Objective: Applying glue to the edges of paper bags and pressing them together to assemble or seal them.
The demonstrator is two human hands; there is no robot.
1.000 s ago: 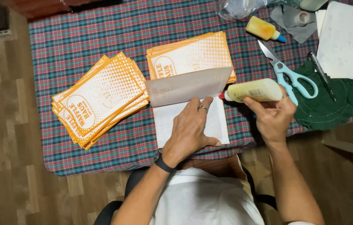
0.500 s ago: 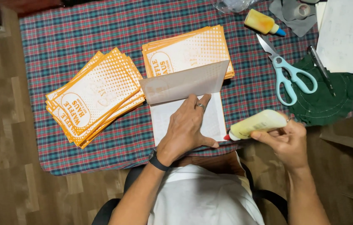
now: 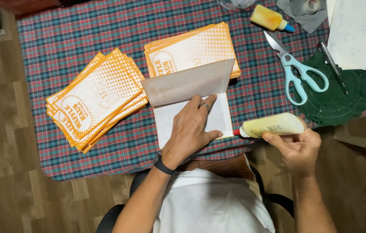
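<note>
light: even, warm indoor | shadows: soft | focus: sharp | glare: none

bare cloth (image 3: 260, 92) right of sheet, scissors (image 3: 297, 71) beyond

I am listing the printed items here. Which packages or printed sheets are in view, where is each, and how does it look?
Fanned stack of sheets: table's left, orange and white, rectangular.
Second stack: table's middle, same colours.
Folded sheet: under left hand, plain grey-white inside.
Glue bottle: in right hand, pale yellow, red tip.
</note>
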